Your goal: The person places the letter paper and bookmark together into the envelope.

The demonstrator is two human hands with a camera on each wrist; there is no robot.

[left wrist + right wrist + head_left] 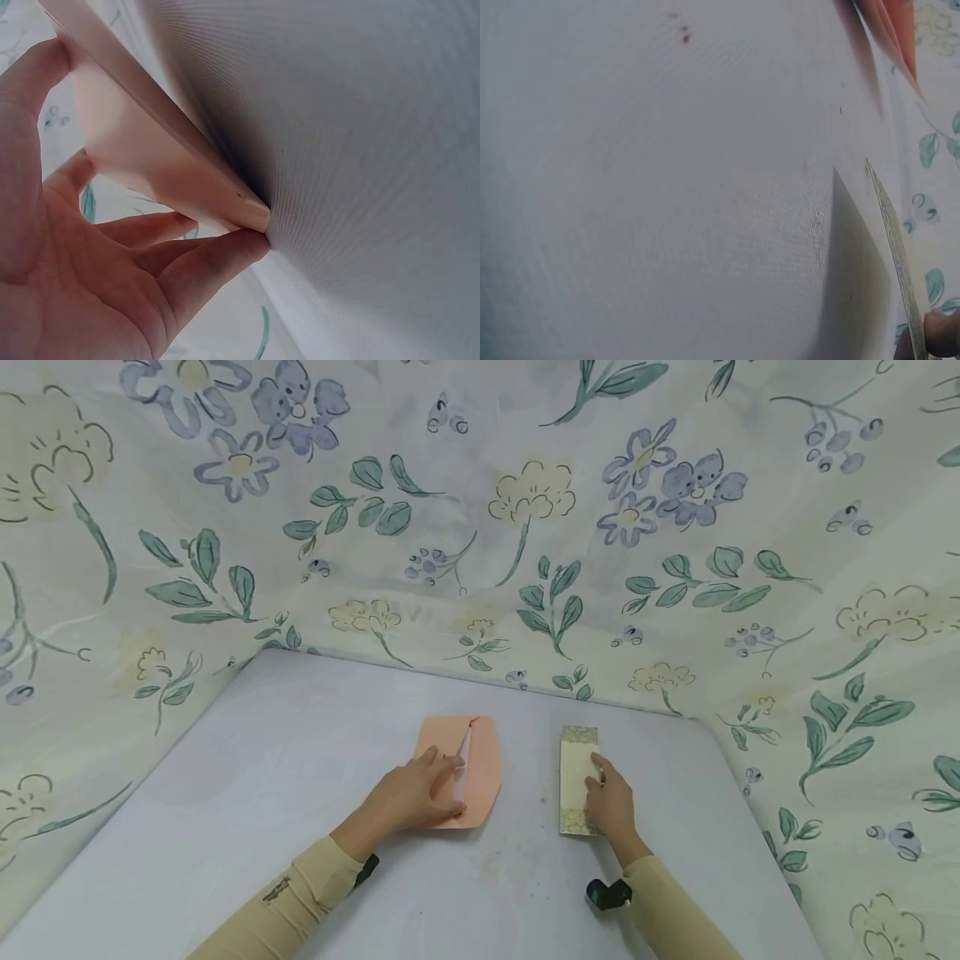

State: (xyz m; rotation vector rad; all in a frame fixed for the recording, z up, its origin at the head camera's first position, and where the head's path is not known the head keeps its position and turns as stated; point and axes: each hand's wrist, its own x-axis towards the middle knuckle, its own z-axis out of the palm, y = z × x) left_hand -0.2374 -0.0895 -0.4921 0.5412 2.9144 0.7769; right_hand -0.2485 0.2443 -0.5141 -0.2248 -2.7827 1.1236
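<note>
A peach-coloured paper envelope [483, 768] lies on the white table, a long slit down its middle showing white inside. My left hand [412, 789] rests on its left part, thumb and fingers spread, fingertips touching the paper. In the left wrist view, those fingertips [251, 236] meet the envelope [135, 142] close over the tabletop. To the right, my right hand [613, 797] pinches the right edge of a cream card [577, 768] with gold glittery bands at both ends. Seen from the right wrist, this card [900, 255] is tilted up, casting a shadow on the table.
The white tabletop [330, 727] has small brownish specks near its middle. Behind and on both sides hangs a floral-patterned cloth [480, 543] meeting the table's edges. Black wrist devices [607, 894] sit under the beige sleeves [675, 910].
</note>
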